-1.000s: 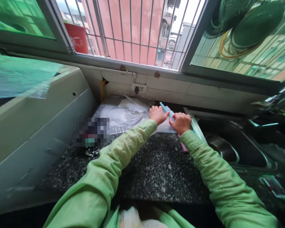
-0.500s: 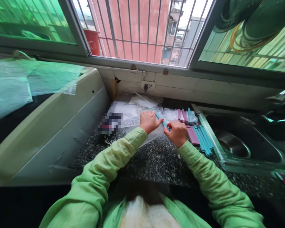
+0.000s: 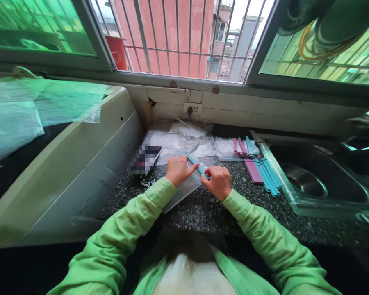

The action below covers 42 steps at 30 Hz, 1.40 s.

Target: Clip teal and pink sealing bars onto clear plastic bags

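Between my two hands a slim blue plastic strip point(image 3: 191, 158) slants down to the right, looking like a bag-sealing clip. My left hand point(image 3: 178, 170) is closed on its upper part, thumb stretched along it. My right hand point(image 3: 218, 181) pinches the lower end. A clear plastic bag point(image 3: 181, 196) hangs below the strip, partly behind my left hand; whether its edge sits inside the strip I cannot tell. To the right lie several matching blue strips point(image 3: 267, 176) and several pink strips point(image 3: 253, 171), side by side on the speckled counter point(image 3: 199, 215).
Clear plastic bags point(image 3: 184, 139) are spread at the back. More strips rest on a clear packet point(image 3: 229, 149) behind the rows. A partly blurred dark object point(image 3: 146, 159) lies left. The sink point(image 3: 326, 172) is at right, a white appliance point(image 3: 104, 143) at left, a wall socket point(image 3: 193, 108) behind.
Both hands have moved left and slightly toward me with the blue strip. More of the clear bag now shows below them. The grips look the same.
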{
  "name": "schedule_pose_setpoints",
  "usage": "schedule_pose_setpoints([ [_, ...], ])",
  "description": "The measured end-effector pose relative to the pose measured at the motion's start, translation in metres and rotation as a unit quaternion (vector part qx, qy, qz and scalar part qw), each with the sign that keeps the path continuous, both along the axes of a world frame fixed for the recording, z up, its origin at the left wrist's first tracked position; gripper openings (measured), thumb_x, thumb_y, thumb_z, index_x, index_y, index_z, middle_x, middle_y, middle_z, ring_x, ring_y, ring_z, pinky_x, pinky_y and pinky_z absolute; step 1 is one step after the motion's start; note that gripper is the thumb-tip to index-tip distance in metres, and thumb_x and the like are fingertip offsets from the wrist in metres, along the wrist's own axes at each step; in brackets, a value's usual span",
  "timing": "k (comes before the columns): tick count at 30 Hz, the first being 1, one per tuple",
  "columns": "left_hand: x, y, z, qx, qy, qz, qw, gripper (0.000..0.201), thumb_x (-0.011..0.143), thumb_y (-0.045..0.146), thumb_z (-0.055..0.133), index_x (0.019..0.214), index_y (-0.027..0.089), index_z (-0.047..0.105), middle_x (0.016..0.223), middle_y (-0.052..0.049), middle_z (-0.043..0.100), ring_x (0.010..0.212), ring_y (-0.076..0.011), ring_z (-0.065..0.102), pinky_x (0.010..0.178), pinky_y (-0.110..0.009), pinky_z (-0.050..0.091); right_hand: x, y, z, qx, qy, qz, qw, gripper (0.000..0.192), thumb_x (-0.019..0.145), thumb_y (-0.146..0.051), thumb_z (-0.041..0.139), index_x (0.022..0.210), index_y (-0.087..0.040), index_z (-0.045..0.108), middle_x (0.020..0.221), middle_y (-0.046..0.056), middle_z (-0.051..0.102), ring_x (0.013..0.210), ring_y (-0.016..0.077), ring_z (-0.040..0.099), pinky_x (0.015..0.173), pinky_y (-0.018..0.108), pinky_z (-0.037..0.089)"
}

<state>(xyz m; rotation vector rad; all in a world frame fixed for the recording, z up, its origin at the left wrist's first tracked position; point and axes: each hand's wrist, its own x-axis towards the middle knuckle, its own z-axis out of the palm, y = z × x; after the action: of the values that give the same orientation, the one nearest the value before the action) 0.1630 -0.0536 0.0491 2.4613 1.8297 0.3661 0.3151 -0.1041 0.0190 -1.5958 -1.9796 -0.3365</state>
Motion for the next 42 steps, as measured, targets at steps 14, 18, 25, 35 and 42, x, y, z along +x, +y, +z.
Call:
schedule_pose_setpoints([
  [14,-0.010,0.003,-0.023,-0.031,-0.073,-0.025,0.997,0.047,0.075,0.056,0.044,0.088,0.013,0.057,0.086,-0.012,0.066,0.084,-0.0262,0.060,0.073,-0.033,0.038,-0.004,-0.006,-0.011,0.024,-0.017,0.032,0.999,0.013,0.068,-0.027,0.059,0.059,-0.019,0.055,0.058,-0.001,0.057,0.061,0.0123,0.047,0.063,0.028,0.025],
  [18,-0.011,0.002,-0.024,-0.044,-0.104,-0.031,0.993,0.047,0.075,0.055,0.046,0.092,0.013,0.058,0.089,-0.012,0.066,0.085,-0.0257,0.061,0.074,-0.032,0.040,-0.003,-0.007,-0.010,0.023,-0.015,0.037,0.999,0.013,0.069,-0.026,0.058,0.059,-0.019,0.054,0.057,-0.001,0.056,0.060,0.0121,0.046,0.062,0.028,0.026],
  [25,-0.013,0.009,-0.037,-0.139,-0.235,-0.027,0.962,0.044,0.073,0.050,0.052,0.098,0.015,0.057,0.101,-0.011,0.065,0.094,-0.0238,0.059,0.077,-0.030,0.042,0.001,-0.006,-0.010,0.028,-0.011,0.053,0.998,0.012,0.068,-0.025,0.059,0.059,-0.018,0.055,0.056,-0.002,0.056,0.059,0.0118,0.047,0.062,0.027,0.026],
  [35,-0.018,0.027,-0.043,-0.259,-0.534,-0.033,0.804,0.031,0.062,0.043,0.062,0.065,0.013,0.059,0.058,0.000,0.057,0.058,-0.0127,0.050,0.059,-0.025,0.037,0.005,-0.006,-0.008,0.025,0.001,0.078,0.997,0.011,0.070,-0.025,0.057,0.061,-0.019,0.055,0.057,-0.002,0.057,0.061,0.0115,0.048,0.064,0.027,0.028],
  [42,-0.016,0.023,-0.039,-0.327,-0.637,-0.003,0.699,0.032,0.051,0.040,0.069,0.063,0.013,0.058,0.055,0.002,0.054,0.054,-0.0093,0.046,0.055,-0.023,0.034,0.006,-0.007,-0.005,0.008,-0.002,0.084,0.996,0.012,0.073,-0.027,0.056,0.064,-0.018,0.057,0.061,0.000,0.059,0.064,0.0126,0.049,0.065,0.027,0.029],
])
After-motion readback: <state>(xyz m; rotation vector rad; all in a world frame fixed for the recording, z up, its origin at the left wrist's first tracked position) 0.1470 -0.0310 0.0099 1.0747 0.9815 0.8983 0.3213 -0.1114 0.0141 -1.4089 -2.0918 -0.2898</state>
